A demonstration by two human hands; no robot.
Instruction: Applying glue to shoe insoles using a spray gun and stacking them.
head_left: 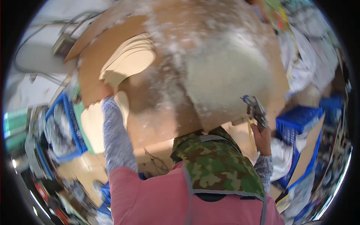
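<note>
My right hand (262, 139) is closed around the grip of a metal spray gun (257, 111), held near the right front edge of the brown work board (150, 125). A thin yellow hose hangs down from the gun. My left hand (107, 90) is blurred by motion at the narrow end of a fanned stack of cream insole-shaped pieces (133, 56). Whether its fingers grip a piece cannot be made out. Under and beside my left forearm are more cream pieces (93, 125), laid in an overlapping row.
White residue covers much of the board, with a pale, whitish patch (228, 71) on its right. A blue crate (80, 144) with plastic bags stands at the left, a blue basket (296, 122) at the right. White sacks (302, 69) lie beyond. Cables run at the far left.
</note>
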